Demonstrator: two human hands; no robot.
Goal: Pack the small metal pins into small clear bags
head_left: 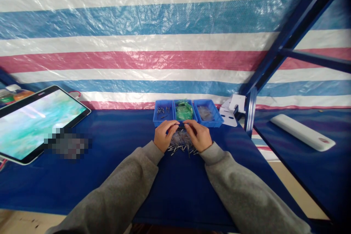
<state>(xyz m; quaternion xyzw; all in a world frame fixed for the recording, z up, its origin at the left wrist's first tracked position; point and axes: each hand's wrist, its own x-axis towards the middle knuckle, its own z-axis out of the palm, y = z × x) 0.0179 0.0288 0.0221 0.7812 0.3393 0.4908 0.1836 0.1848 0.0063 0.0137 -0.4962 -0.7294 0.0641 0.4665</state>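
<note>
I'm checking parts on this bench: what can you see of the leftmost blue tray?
The leftmost blue tray is a shallow, open, rectangular plastic bin holding a few loose metal pins. It sits on the blue tabletop, beside the middle tray. The left hand is just in front of it.

Left hand [163, 136], right hand [199, 136], curled, nearly touching

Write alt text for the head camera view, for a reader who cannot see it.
Left hand and right hand in grey sleeves meet above a pile of small metal pins on a blue tabletop, in front of three blue trays. A tablet lies at left; a striped tarpaulin hangs behind.
</note>
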